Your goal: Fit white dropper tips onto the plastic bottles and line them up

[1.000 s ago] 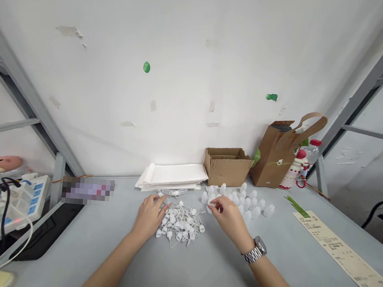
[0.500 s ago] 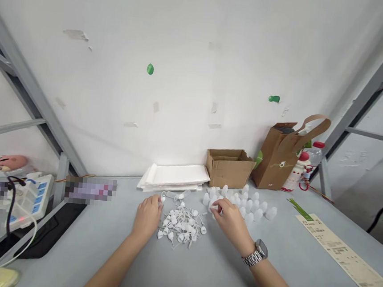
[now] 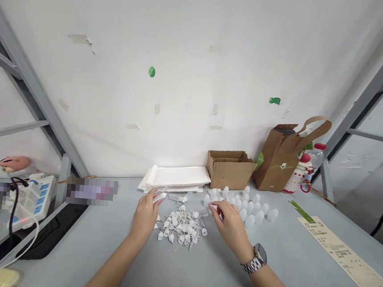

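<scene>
My left hand (image 3: 144, 215) is closed around a small clear tube with a white end (image 3: 159, 197), at the left of the loose pieces; a thin loop shows above it. In front of me lies a pile of white caps with thin stems (image 3: 184, 225). My right hand (image 3: 230, 225), wearing a watch, is closed in a pinch at the edge of a group of translucent white bulb-shaped pieces (image 3: 256, 207). Whatever sits between its fingertips is mostly hidden. Another clear tube piece (image 3: 182, 199) rests just behind the pile.
White sheets or bags (image 3: 178, 176) are stacked against the wall beside an open cardboard box (image 3: 231, 173). A brown paper bag (image 3: 277, 162) and bottles (image 3: 301, 173) stand at right, near a long printed paper strip (image 3: 345, 259). A power strip (image 3: 37, 201) with cables is at left.
My left hand has turned slightly, bringing the clear tube with its white end into view between the fingers. My right hand stays by the bulb-shaped pieces, with its fingertips slightly shifted.
</scene>
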{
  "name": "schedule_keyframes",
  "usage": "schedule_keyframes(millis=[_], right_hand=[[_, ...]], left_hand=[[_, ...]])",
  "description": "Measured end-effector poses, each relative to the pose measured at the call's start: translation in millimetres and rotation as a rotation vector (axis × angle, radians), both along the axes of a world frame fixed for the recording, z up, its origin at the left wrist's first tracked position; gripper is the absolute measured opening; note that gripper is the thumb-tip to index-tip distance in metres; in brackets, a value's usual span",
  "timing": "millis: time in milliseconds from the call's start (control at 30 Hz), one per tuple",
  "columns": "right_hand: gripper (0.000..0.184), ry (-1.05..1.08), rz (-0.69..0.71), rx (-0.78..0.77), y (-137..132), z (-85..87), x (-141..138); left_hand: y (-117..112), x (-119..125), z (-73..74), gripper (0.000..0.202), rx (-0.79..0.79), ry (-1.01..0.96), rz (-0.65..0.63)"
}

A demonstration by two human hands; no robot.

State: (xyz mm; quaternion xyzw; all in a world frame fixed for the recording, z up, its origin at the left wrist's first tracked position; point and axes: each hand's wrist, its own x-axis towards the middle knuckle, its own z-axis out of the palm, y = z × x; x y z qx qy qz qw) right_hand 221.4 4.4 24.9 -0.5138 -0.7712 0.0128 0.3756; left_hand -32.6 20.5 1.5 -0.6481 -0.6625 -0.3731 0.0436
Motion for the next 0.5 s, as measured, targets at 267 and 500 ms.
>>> schedule_keyframes(millis=[267, 500], right_hand=[[0.03, 0.243, 0.14, -0.257, -11.6, 2.7, -16.6], [0.037, 0.302, 0.233, -0.376, -16.8, -3.4, -25.8]], left_hand=[[-24.4, 24.2, 16.8, 0.018, 0.146, -0.256, -0.428], [-39.9, 45.1, 16.8, 0.02, 0.179, -0.18, -0.687]])
